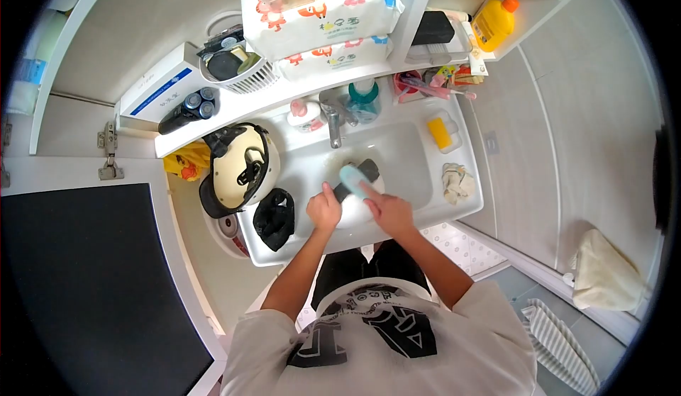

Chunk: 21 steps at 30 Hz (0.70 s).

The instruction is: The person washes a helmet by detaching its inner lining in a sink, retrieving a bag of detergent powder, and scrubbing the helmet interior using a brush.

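Over the white sink basin (404, 155), my left hand (325, 209) is closed on a dark grey and white item (369, 170), perhaps a shoe; its shape is partly hidden. My right hand (391, 214) grips a light blue brush (352, 179), held against or just above that item. The brush's underside is out of sight. Behind both hands stands the chrome faucet (335, 132). Left of my left hand, a black cloth item (274, 219) lies on the sink's edge.
A cream helmet (245, 168) rests at the sink's left. Soap bottles (306, 115) stand behind the basin. On the right are a yellow sponge (439, 134) and a crumpled cloth (457, 183). An open cabinet door (163, 204) is at the left.
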Motion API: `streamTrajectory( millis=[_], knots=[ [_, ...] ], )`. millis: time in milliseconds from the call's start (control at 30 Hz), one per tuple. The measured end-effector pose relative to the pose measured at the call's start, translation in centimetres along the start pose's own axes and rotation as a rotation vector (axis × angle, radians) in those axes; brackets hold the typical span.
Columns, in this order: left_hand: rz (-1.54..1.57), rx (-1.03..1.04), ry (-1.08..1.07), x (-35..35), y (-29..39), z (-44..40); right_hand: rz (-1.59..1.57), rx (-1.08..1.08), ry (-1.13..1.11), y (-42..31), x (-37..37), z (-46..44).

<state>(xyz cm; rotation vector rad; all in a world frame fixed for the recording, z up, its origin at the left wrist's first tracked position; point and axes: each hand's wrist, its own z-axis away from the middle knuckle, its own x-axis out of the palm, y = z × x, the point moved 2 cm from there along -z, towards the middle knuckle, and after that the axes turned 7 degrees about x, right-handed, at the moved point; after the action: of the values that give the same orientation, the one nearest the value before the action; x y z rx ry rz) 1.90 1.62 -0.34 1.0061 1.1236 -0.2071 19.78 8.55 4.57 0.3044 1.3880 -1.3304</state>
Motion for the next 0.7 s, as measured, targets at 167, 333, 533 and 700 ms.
streamTrajectory(
  millis=[167,333,533,700],
  knots=[
    [-0.050,-0.004,-0.050,-0.4,0.5,-0.6,0.056,0.111,0.055,3.8,0.2,-1.6],
    [0.009,-0.025,-0.128,0.6,-0.4,-0.6,-0.144,-0.086,0.055,-2.6,0.9,1.3],
    [0.037,-0.063,-0.094,-0.8,-1.1,-0.4,-0.023,0.127,0.075,4.6,-1.4,-2.3],
    [0.017,-0.014,-0.081,-1.0,-0.8,-0.2,-0.211,0.060,0.055,1.8,0.4,0.0]
  ],
)
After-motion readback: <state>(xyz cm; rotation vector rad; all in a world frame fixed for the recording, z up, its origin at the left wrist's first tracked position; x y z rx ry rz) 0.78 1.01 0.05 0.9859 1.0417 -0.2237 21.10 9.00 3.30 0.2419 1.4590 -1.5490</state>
